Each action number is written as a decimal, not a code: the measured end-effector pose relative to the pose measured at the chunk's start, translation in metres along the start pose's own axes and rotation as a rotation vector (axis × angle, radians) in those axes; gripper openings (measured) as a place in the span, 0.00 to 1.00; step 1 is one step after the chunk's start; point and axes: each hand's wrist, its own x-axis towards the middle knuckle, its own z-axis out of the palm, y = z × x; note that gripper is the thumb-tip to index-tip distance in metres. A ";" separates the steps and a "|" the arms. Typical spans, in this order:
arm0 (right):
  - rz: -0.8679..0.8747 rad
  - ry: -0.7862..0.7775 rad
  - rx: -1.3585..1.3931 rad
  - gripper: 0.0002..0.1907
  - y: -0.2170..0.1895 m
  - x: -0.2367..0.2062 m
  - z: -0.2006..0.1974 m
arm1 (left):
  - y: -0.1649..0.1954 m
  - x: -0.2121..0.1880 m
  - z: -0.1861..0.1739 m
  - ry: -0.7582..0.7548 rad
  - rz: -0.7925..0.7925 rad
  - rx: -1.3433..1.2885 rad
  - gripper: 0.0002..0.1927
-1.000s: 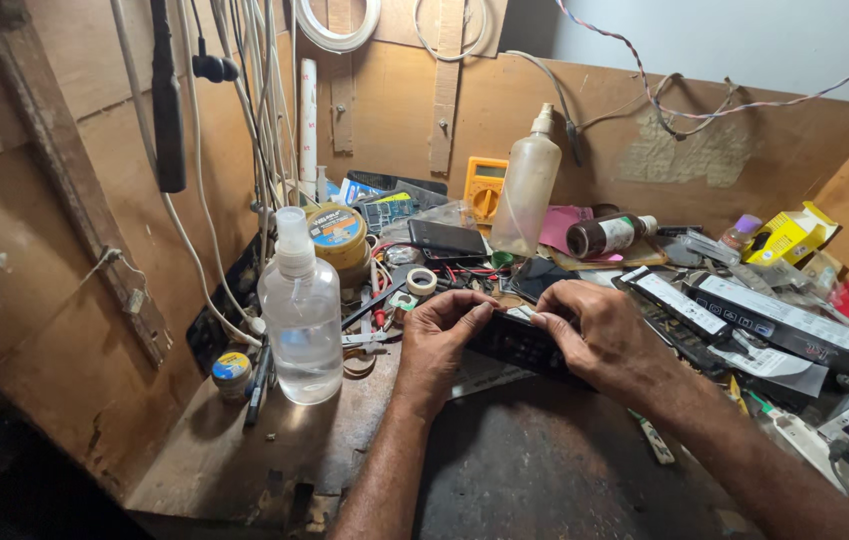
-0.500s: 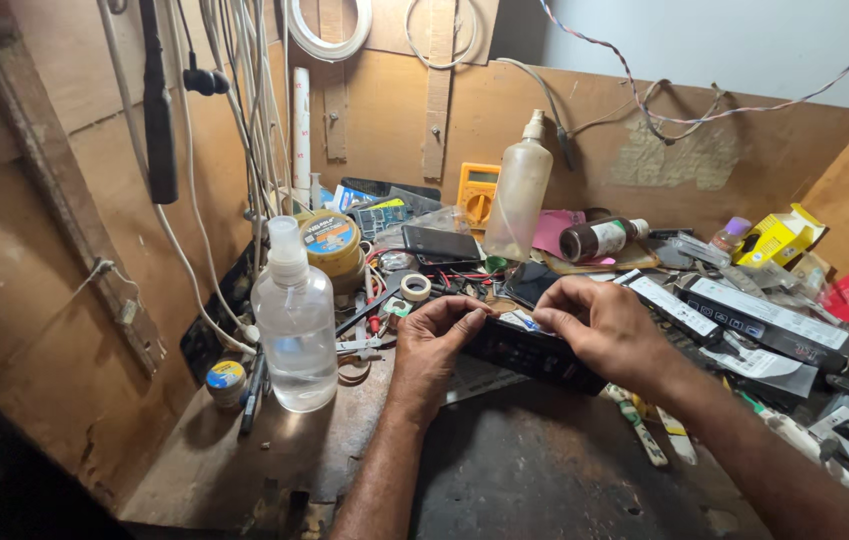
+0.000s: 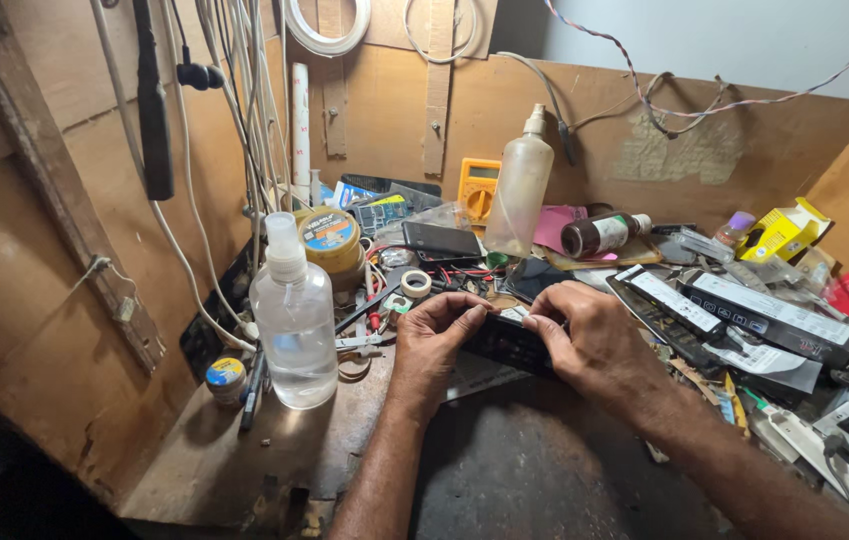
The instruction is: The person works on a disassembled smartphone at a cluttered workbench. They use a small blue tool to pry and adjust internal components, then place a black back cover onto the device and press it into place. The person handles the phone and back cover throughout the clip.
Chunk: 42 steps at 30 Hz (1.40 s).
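My left hand (image 3: 441,330) and my right hand (image 3: 589,340) meet over a long black electronic unit (image 3: 506,345) lying on the dark workbench (image 3: 524,470). Both hands grip it from above, thumbs and fingertips pinching at its top edge where a small pale part shows between them. Most of the unit is hidden under my fingers.
A clear plastic bottle (image 3: 293,318) stands left of my hands, a small tin (image 3: 225,377) beside it. Behind are a round tub (image 3: 330,238), tape roll (image 3: 414,283), yellow multimeter (image 3: 478,188), tall squeeze bottle (image 3: 520,190) and brown bottle (image 3: 599,234). Black panels (image 3: 744,310) crowd the right.
My hands stay on the black unit; the fingertips have shifted slightly along its top edge. The view has moved a little.
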 end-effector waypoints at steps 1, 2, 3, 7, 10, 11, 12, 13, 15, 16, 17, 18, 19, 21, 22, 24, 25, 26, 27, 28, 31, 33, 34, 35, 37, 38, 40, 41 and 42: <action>-0.006 -0.003 -0.009 0.09 0.001 -0.001 0.001 | 0.000 -0.001 0.001 -0.001 0.002 0.003 0.05; -0.015 -0.004 -0.017 0.09 0.002 -0.001 0.003 | 0.000 -0.001 0.001 -0.003 0.007 0.008 0.05; -0.022 -0.002 -0.026 0.09 0.003 0.000 0.004 | 0.001 0.000 0.001 -0.007 0.013 0.012 0.05; 0.033 -0.064 -0.013 0.10 0.011 0.010 0.007 | 0.001 0.000 0.001 -0.006 0.004 0.002 0.05; 0.121 -0.129 0.023 0.12 0.013 0.015 0.004 | 0.001 0.000 0.001 -0.014 0.009 -0.003 0.05; 0.179 -0.160 0.039 0.12 0.012 0.016 0.003 | 0.001 0.000 0.001 -0.010 0.005 -0.002 0.05; 0.236 -0.190 0.055 0.13 0.012 0.016 0.003 | 0.001 0.000 0.000 -0.007 0.003 0.001 0.05; 0.290 -0.209 0.091 0.13 0.011 0.017 0.001 | 0.000 0.000 0.000 -0.010 0.003 -0.005 0.05; 0.398 -0.250 0.165 0.13 0.011 0.015 -0.001 | 0.000 -0.001 0.000 -0.014 0.001 -0.013 0.05; 0.382 -0.241 0.177 0.13 0.011 0.015 -0.001 | 0.000 0.000 0.000 -0.012 0.003 -0.011 0.05; 0.367 -0.232 0.189 0.13 0.012 0.015 0.000 | 0.000 0.000 0.000 -0.011 0.003 -0.010 0.05; 0.352 -0.223 0.200 0.14 0.014 0.016 0.000 | -0.001 0.000 0.000 -0.010 0.004 -0.010 0.05; 0.354 -0.227 0.217 0.13 0.016 0.016 0.000 | -0.001 0.001 0.000 -0.009 0.004 -0.003 0.05; 0.357 -0.236 0.250 0.13 0.020 0.017 0.001 | -0.001 0.001 0.000 -0.007 0.003 0.010 0.05; 0.370 -0.248 0.252 0.13 0.023 0.018 0.002 | -0.001 0.001 0.000 -0.005 0.001 0.008 0.05; 0.400 -0.268 0.258 0.13 0.028 0.017 0.002 | -0.001 0.000 -0.001 -0.002 -0.005 0.001 0.05; 0.415 -0.261 0.291 0.13 0.030 0.017 0.002 | -0.001 0.000 0.000 0.000 -0.013 -0.002 0.05; 0.429 -0.253 0.326 0.12 0.032 0.018 0.002 | -0.001 0.001 0.000 0.002 -0.020 -0.004 0.05; 0.444 -0.245 0.361 0.12 0.034 0.018 0.002 | 0.000 0.001 -0.001 0.004 -0.027 -0.005 0.05; 0.420 -0.242 0.362 0.12 0.035 0.019 0.002 | 0.000 0.000 -0.001 0.003 -0.022 -0.002 0.05; 0.372 -0.228 0.375 0.12 0.041 0.019 -0.003 | 0.000 0.001 -0.001 -0.006 -0.014 -0.001 0.05; 0.368 -0.223 0.397 0.12 0.044 0.016 -0.006 | 0.000 0.000 -0.001 -0.006 -0.018 -0.013 0.05; 0.366 -0.220 0.405 0.11 0.044 0.014 -0.007 | 0.000 -0.001 -0.001 -0.008 -0.019 -0.013 0.05; 0.363 -0.216 0.412 0.11 0.045 0.012 -0.009 | 0.000 -0.001 -0.001 -0.012 -0.018 -0.014 0.05; 0.375 -0.208 0.436 0.11 0.046 0.009 -0.013 | 0.000 0.000 -0.001 -0.014 -0.017 -0.015 0.05; 0.390 -0.206 0.454 0.10 0.047 0.006 -0.015 | 0.000 0.000 -0.001 -0.014 -0.018 -0.014 0.05; 0.411 -0.206 0.478 0.10 0.047 0.004 -0.019 | 0.000 0.000 -0.001 -0.013 -0.018 -0.006 0.05; 0.417 -0.212 0.484 0.10 0.047 0.003 -0.020 | 0.000 0.000 -0.001 -0.011 -0.019 0.000 0.05; 0.423 -0.216 0.491 0.10 0.047 0.002 -0.021 | 0.001 0.000 -0.001 -0.010 -0.018 0.007 0.05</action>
